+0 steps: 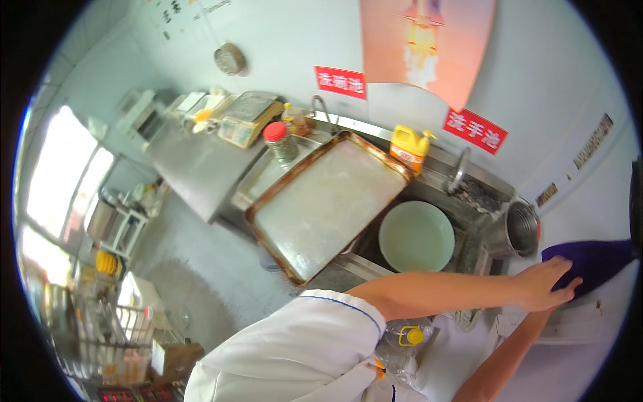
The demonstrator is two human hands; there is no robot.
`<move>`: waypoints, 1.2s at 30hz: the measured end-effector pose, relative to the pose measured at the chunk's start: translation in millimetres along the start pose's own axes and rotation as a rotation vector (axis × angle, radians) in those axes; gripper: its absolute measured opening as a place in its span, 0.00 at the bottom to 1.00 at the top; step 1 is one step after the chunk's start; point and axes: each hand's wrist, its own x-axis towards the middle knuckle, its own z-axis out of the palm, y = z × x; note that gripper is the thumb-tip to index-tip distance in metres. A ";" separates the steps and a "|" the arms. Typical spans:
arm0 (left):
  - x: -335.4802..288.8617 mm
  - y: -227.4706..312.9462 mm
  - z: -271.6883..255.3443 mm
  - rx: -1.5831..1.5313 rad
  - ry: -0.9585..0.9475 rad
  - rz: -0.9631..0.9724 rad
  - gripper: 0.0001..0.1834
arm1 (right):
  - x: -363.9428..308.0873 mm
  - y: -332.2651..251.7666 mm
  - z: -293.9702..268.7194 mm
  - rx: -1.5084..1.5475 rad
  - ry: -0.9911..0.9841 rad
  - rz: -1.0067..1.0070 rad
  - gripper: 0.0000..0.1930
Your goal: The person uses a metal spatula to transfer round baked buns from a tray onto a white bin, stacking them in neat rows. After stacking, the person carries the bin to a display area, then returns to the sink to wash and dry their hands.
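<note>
My left hand [541,285] reaches across to the far right and its fingers close on a dark purple cloth [593,264] beside the wall. The cloth stretches from my fingers toward a dark upright object at the right rim. My right forearm [512,352] rises from the lower edge to the same cloth. Its hand is hidden behind the left hand and the fabric, so its fingers do not show. Just left of the cloth, a metal bucket [521,229] stands by the sink.
A large baking tray [328,201] with browned edges lies across the sinks. Near it are a pale green basin [416,238], a yellow pump bottle [410,149], a red-lidded jar [281,144] and a scale [249,119]. A clear jug with a yellow cap [414,335] stands below my left arm.
</note>
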 end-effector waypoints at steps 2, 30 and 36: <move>-49.8 -3.8 -46.9 -0.096 -0.229 -0.116 0.28 | -11.0 13.3 -11.2 -0.007 0.019 0.075 0.43; -985.2 284.8 -474.4 0.714 1.104 -1.444 0.33 | -1046.0 90.5 392.7 -0.059 -1.992 0.480 0.14; -1108.1 271.1 -513.7 0.675 1.396 -1.672 0.33 | -1227.5 143.1 450.0 -0.180 -2.238 0.593 0.13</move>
